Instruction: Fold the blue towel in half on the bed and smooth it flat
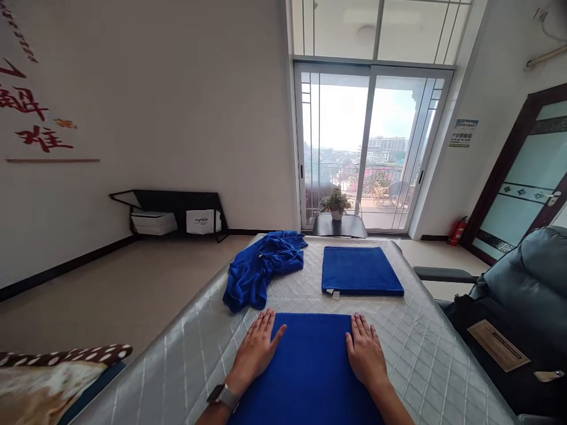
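Observation:
A blue towel (312, 372) lies flat and smooth on the quilted mattress (434, 348) right in front of me. My left hand (259, 341) rests on its left edge near the far corner, fingers stretched out and thumb on the cloth. On the opposite edge, my right hand (365, 348) lies flat too, its fingers pointing away from me. Beyond them to the right is a neatly folded blue towel (361, 270) with a white tag at its near edge. A crumpled blue towel (266, 265) lies in a heap at the far left.
Past the mattress stands a small dark table (325, 225) with a potted plant (336, 203), before glass sliding doors. A dark padded chair (527, 289) is close on the right. Spotted bedding (62, 378) lies at lower left; a black rack (177, 206) lines the wall.

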